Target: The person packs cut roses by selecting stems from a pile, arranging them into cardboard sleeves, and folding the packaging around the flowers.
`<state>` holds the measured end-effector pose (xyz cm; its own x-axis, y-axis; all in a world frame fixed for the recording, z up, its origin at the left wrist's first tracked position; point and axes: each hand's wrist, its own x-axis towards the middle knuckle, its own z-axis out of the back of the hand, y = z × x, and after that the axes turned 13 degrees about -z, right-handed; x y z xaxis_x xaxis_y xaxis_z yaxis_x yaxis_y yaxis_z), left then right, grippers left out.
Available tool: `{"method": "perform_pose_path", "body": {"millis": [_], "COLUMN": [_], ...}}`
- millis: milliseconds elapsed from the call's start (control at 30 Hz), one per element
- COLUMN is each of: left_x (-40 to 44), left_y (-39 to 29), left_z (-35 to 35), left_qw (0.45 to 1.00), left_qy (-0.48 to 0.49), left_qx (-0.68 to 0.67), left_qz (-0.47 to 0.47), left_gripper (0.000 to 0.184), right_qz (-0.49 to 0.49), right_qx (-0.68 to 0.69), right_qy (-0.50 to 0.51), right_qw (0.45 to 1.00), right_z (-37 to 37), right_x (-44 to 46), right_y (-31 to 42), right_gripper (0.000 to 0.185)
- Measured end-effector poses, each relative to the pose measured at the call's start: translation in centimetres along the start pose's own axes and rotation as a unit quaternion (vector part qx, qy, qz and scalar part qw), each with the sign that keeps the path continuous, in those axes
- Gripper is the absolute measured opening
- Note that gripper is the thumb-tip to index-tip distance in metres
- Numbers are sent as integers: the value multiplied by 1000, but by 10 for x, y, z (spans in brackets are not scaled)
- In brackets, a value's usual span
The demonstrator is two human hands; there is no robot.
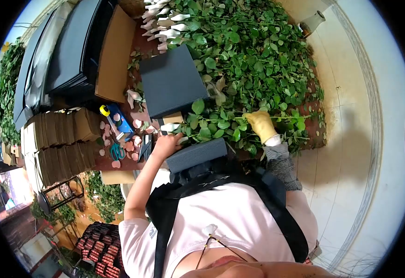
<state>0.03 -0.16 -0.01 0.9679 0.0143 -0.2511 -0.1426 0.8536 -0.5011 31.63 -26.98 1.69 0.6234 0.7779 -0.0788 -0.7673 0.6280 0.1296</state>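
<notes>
My left hand [166,145] is bare, its fingers closed round the head end of a leafy stem; a pale wrapped bud [170,127] lies just above it. My right hand [261,126], in a yellow glove, grips the leafy stems [218,126] farther to the right. The stems lie sideways between my hands. Right below them, near my chest, is a grey corrugated block [197,154]. A dark grey square board [172,81] rests beyond the stems.
A big heap of leafy stems [244,51] covers the back, with white-wrapped buds [165,23] at its left. Teal scissors [117,151], a yellow-and-white cutter [105,110], a blue box [121,121] and petals lie left. Cardboard stacks [63,139] and a glass bottle [313,23] flank them.
</notes>
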Motion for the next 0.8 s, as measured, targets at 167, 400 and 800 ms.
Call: {"method": "perform_pose_path", "body": {"millis": [167,400,800], "left_x": [1,-1,2], "left_y": [16,7,7], "left_z": [-16,-7,-12], "left_qw": [980,977,984], "left_qy": [-73,-138,-171], "left_qx": [-183,-136,-41], "left_qz": [-4,-89,-4], "left_gripper": [48,26,52], "right_qz": [-26,14,-104], "right_qx": [289,-64,-59], "right_qy": [-36,-70,16], "right_qw": [956,995,993], "right_z": [-48,-35,15], "right_x": [-8,-9,-29], "right_y": [-19,-12,12], "right_gripper": [23,13,38]}}
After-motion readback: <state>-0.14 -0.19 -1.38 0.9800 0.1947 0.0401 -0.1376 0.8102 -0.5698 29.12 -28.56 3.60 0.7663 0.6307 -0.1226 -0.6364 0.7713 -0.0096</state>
